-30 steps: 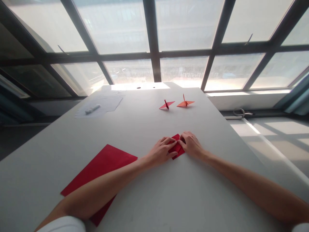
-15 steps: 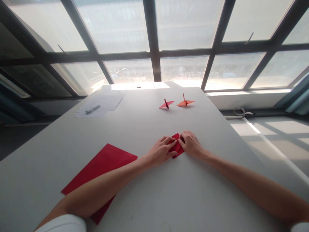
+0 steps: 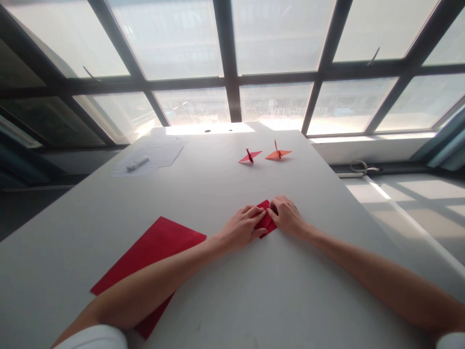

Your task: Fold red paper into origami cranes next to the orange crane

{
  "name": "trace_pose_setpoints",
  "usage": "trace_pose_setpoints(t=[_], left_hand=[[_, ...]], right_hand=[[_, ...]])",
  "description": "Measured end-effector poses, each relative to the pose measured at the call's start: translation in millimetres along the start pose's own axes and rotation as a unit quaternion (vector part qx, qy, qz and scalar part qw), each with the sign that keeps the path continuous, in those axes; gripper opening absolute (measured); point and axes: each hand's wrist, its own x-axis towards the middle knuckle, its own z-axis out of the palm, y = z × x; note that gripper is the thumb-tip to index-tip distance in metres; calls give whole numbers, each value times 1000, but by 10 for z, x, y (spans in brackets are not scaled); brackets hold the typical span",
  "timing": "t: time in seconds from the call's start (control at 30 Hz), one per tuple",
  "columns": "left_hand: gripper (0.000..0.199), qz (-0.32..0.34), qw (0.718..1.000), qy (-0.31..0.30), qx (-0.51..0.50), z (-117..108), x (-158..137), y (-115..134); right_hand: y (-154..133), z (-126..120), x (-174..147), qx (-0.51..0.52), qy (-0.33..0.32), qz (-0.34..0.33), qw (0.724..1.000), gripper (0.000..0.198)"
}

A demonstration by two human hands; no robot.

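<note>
A small piece of folded red paper point(image 3: 267, 222) lies on the white table between my two hands. My left hand point(image 3: 244, 223) holds it down from the left, index finger across its face and thumb at the lower edge. On the other side, my right hand point(image 3: 286, 215) has its curled fingers and thumb pinched at the paper's right edge. The fingertips of both hands nearly meet along a fold. Parts of the paper are hidden under the fingers.
A larger red paper sheet point(image 3: 152, 252) lies at left, partly under my left forearm. Farther back stand a red paper crane point(image 3: 250, 156) and an orange paper crane point(image 3: 279, 154). White sheets point(image 3: 169, 157) with a whitish object point(image 3: 138, 163) on them rest at the far left.
Both hands stay on the folded red paper in almost the same pose. The whole view has shifted very slightly.
</note>
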Motion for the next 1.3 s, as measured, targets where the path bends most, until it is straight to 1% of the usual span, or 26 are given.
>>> trace_pose_setpoints(t=[0.17,0.33,0.47,0.57,0.73,0.87,0.9,0.97,1.03,1.1,1.2,1.3], left_hand=[[46,4,1000,-6,19,5,-9,21],[45,10,1000,-9,16,4,7,8],[47,4,1000,-5,20,5,6,-5],[48,0,1000,-4,22,4,1,-6],[49,3,1000,-2,18,9,5,-4],[50,0,1000,-3,17,15,6,-5],[49,-1,1000,-2,16,17,5,-4],[49,-2,1000,0,14,20,4,-3],[47,0,1000,3,11,21,4,-1],[46,4,1000,4,9,20,5,2],[45,3,1000,6,7,14,10,10],[44,1,1000,7,1,11,10,18]], right_hand=[[4,-4,4,20,7,4,1000,8],[4,1,23,37,12,12,999,10],[61,-67,44,89,21,24,996,11],[155,-137,39,112,31,20,993,9],[256,-150,22,106,8,6,994,3],[226,-135,14,95,19,8,995,4],[209,-140,3,95,29,-1,995,5],[167,-157,-34,91,39,-44,994,11],[126,-180,-85,69,25,-104,992,20],[95,-200,-135,28,-3,-142,989,24],[71,-220,-183,-23,-22,-148,989,24],[65,-232,-193,-27,-31,-131,990,23]])
